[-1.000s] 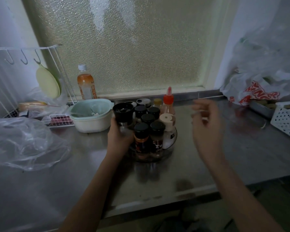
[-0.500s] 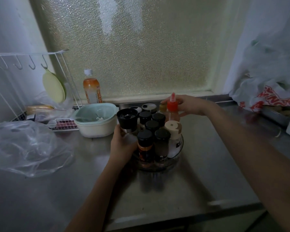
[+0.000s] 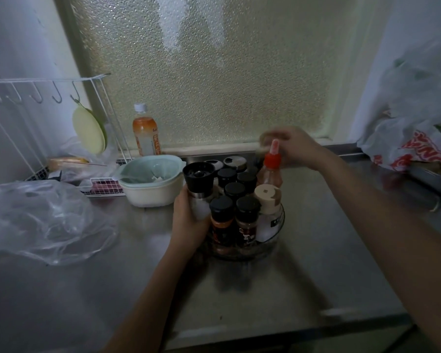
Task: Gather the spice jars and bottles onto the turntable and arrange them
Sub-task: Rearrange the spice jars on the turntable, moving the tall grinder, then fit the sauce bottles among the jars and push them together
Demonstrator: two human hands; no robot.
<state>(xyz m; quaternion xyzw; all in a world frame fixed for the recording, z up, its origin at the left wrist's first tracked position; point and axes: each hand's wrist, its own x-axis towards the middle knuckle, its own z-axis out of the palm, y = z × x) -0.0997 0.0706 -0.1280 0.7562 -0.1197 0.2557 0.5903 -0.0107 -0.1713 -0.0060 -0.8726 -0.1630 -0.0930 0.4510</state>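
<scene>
The turntable (image 3: 278,231) stands mid-desk (image 3: 316,263), crowded with jars. The left hand (image 3: 189,222) grips the grinder (image 3: 197,187) at its left edge. The right hand (image 3: 290,146) (blurred) is closed on a small item behind the red-capped bottle (image 3: 271,169).

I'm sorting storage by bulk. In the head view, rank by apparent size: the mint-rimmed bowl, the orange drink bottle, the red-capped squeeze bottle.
1. Mint-rimmed bowl, clearly largest.
2. Orange drink bottle.
3. Red-capped squeeze bottle, though its base is hidden behind jars, so the gap with the drink bottle is unsure.
</scene>
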